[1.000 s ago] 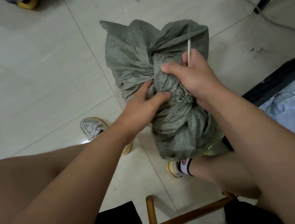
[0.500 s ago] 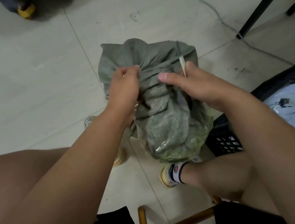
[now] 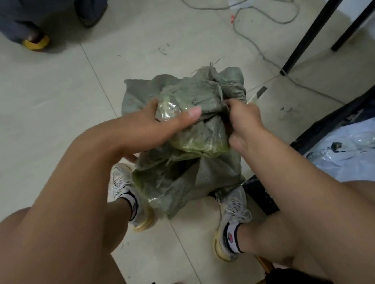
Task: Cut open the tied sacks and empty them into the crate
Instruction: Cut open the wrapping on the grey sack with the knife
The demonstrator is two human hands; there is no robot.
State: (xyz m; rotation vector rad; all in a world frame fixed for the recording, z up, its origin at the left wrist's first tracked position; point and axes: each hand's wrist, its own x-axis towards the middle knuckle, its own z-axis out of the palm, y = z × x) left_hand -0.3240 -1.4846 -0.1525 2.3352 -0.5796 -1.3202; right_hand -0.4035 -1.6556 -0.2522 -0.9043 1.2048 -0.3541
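The green woven sack [image 3: 186,177] stands on the tiled floor between my feet, just left of the black crate [image 3: 343,121]. My left hand [image 3: 152,127] grips its plastic-lined mouth; my right hand [image 3: 245,121] pinches the sack's opposite edge, also holding a cutter [image 3: 258,94].

We've got the sack [image 3: 185,172] standing on the floor [image 3: 38,112] between our two shoes, left hand [image 3: 154,127] on its left flank, right hand [image 3: 245,121] on its right, a blade [image 3: 258,95] poking out past that hand. The crate [image 3: 352,120] sits to our right, a cable [image 3: 260,14] trailing behind the sack.
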